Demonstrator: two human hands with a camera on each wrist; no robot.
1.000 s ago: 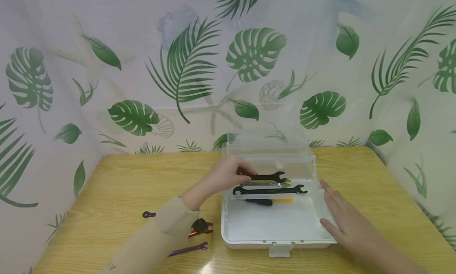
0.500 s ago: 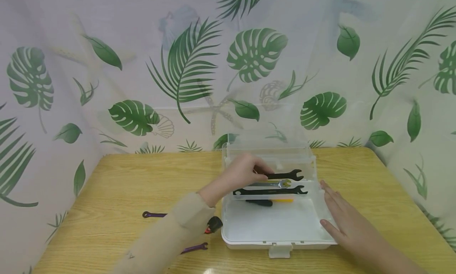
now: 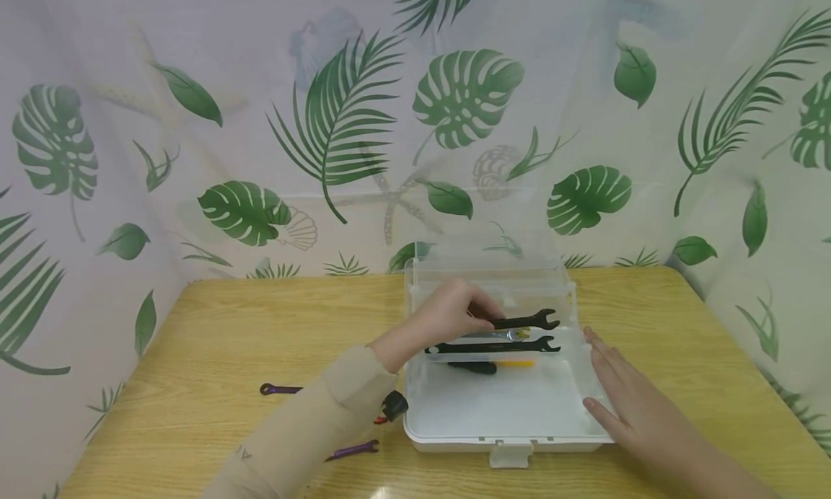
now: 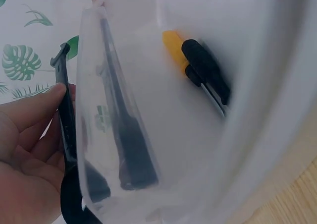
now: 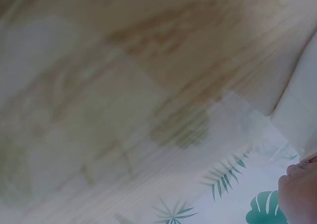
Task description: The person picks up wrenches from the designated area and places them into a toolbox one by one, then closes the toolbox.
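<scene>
My left hand pinches one end of a black open-end wrench and holds it over the back of the clear tray inside the open white box. In the left wrist view the fingers press this wrench against the clear tray's wall. A second black wrench and a silver wrench lie in the tray. Under it lies a screwdriver with a black handle and yellow shaft. My right hand rests flat against the box's right side, fingers straight.
Two purple wrenches and a small black and red tool lie on the wooden table left of the box, partly behind my left sleeve. The box's clear lid stands up at the back. A leaf-print curtain surrounds the table.
My left hand has carried the black wrench rightward, further over the tray. The right hand has stayed in place against the box.
</scene>
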